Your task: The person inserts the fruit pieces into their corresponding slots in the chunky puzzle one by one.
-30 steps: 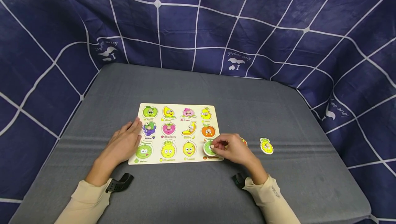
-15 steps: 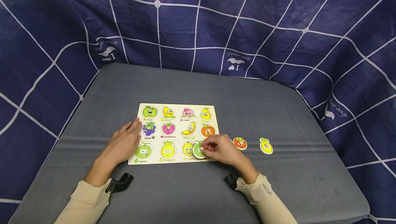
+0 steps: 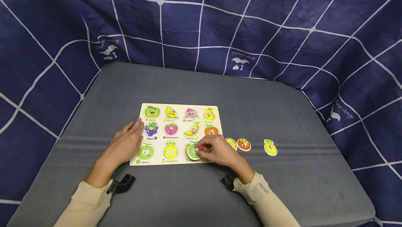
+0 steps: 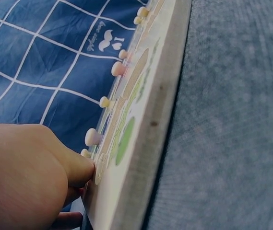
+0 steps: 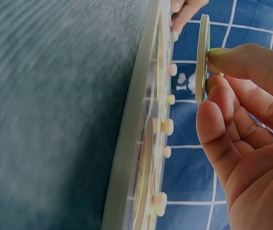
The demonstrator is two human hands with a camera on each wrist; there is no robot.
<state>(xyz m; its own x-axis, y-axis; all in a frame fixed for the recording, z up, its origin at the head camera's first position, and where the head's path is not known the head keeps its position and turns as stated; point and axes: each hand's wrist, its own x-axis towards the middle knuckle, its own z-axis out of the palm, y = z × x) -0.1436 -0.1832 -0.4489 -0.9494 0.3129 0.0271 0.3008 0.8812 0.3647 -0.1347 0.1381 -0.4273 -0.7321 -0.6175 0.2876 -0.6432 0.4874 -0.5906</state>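
My right hand pinches a round green melon puzzle piece by its small knob. In the right wrist view the piece stands edge-on, raised off the fruit puzzle board. It hangs over the lower right part of the board and hides most of the lemon slot. My left hand rests at the board's left edge, fingers extended; in the left wrist view its thumb touches the board. The melon slot and pineapple slot show printed pictures without knobs. Knobbed fruit pieces sit in the upper rows.
Right of the board lie a yellow lemon-like piece, partly behind the right hand, a red-orange tomato-like piece and a pineapple piece. A grey cloth covers the table. Blue checked curtains surround its back and sides.
My right hand has carried the melon piece leftward across the board, from the bottom right slot to above the lemon slot. The lemon-like and tomato-like pieces are now uncovered. My left hand stays put.
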